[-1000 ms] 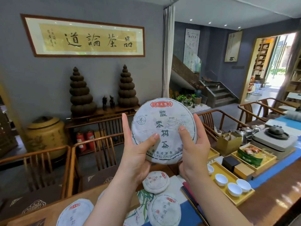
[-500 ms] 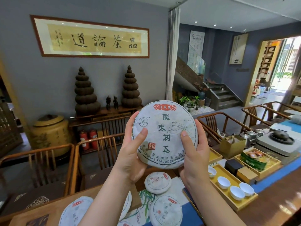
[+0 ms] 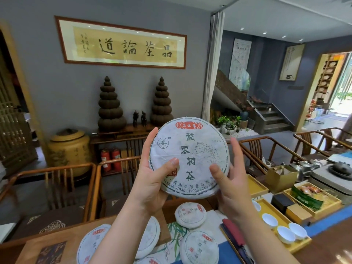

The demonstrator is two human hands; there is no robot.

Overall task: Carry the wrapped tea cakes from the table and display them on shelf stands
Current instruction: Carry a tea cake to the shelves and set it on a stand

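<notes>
Wrapped tea cake (image 3: 190,157) held upright in mid-air above the desk (image 3: 333,250), printed face toward the camera, red label at top. Left hand (image 3: 152,180) grips its left edge: thumb across the lower front of the wrapper, the other fingers (image 3: 150,141) curled round the rim and behind. Right hand (image 3: 231,180) grips the right edge the same way, thumb on the lower front, fingers behind the rim. Both hands hold the cake between them; it touches nothing else.

Below it, on the desk, more wrapped cakes: one small cake (image 3: 190,214) directly under the held one, another (image 3: 200,246) nearer the camera, a third (image 3: 93,244) to the left, and one (image 3: 150,237) partly hidden by the left forearm. They lie on or beside a painted cloth with bamboo leaves (image 3: 175,235).

To the right, a yellow tray (image 3: 302,244) with three white cups (image 3: 285,234). Beyond it a black box (image 3: 282,202), a second tray with a green packet (image 3: 306,199), a gold box (image 3: 280,177).

Wooden chairs (image 3: 57,187) stand behind the desk. On the grey wall, a framed calligraphy panel (image 3: 122,42); under it a sideboard with two dark stacked towers (image 3: 111,107) and a yellow jar (image 3: 68,149) beside it.
</notes>
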